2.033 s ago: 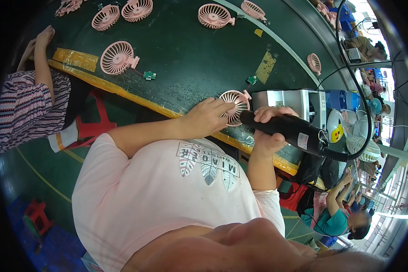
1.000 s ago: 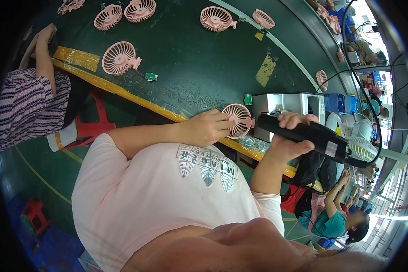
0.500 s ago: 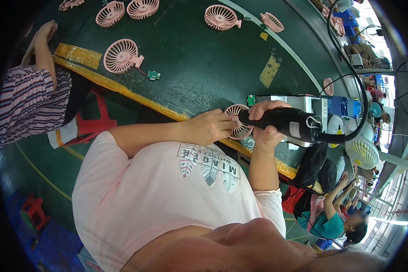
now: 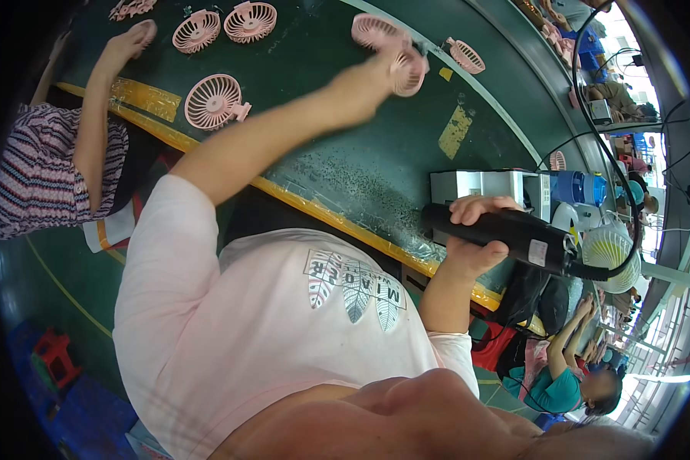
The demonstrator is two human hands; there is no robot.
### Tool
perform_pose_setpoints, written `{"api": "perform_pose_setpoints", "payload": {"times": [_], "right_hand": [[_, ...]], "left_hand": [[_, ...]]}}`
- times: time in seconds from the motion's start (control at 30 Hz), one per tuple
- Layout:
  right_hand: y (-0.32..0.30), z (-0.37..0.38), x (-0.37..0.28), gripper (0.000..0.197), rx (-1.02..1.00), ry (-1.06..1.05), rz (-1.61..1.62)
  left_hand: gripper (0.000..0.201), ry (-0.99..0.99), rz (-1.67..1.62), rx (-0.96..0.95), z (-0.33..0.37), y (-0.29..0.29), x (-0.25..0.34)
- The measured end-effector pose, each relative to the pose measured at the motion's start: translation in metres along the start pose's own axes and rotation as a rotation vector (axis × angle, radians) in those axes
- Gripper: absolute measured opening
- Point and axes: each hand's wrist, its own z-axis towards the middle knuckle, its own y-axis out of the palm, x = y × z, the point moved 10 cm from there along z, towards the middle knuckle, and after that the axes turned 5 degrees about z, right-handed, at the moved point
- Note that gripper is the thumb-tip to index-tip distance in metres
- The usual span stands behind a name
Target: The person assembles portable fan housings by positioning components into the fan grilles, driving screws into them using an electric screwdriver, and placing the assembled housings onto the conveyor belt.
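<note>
Round pink plastic fan housing [image 4: 409, 74], blurred, sits gripped in our left hand [image 4: 371, 79], well inside the yellow-taped table edge [image 4: 326, 215]; green tabletop [image 4: 406, 138] spans toward our right hand [image 4: 468, 257], clamped around a black cylindrical corded tool [image 4: 515, 234] near that edge

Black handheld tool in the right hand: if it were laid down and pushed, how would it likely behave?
The black tool is probably stiff, as its body runs straight through the right hand. It would likely be apt to roll, since that body looks rounded. The black cable bending from its rear end might check that roll.
</note>
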Motion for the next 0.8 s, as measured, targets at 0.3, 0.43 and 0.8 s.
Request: {"api": "perform_pose_setpoints", "payload": {"times": [0.3,0.43,0.8], "right_hand": [[-0.029,-0.003,-0.04,0.067,0.005,-0.141,-0.039],[-0.036,-0.006,-0.072,0.064,0.011,-0.305,-0.053],[-0.034,-0.009,-0.043,0.057,0.028,-0.105,-0.032]], "left_hand": [[0.033,-0.783,0.813,-0.183,-0.042,-0.109,-0.18],[0.03,-0.374,0.806,-0.285,-0.06,-0.078,-0.092],[0.02,0.363,0.017,-0.158,-0.129,0.017,0.142]]}}
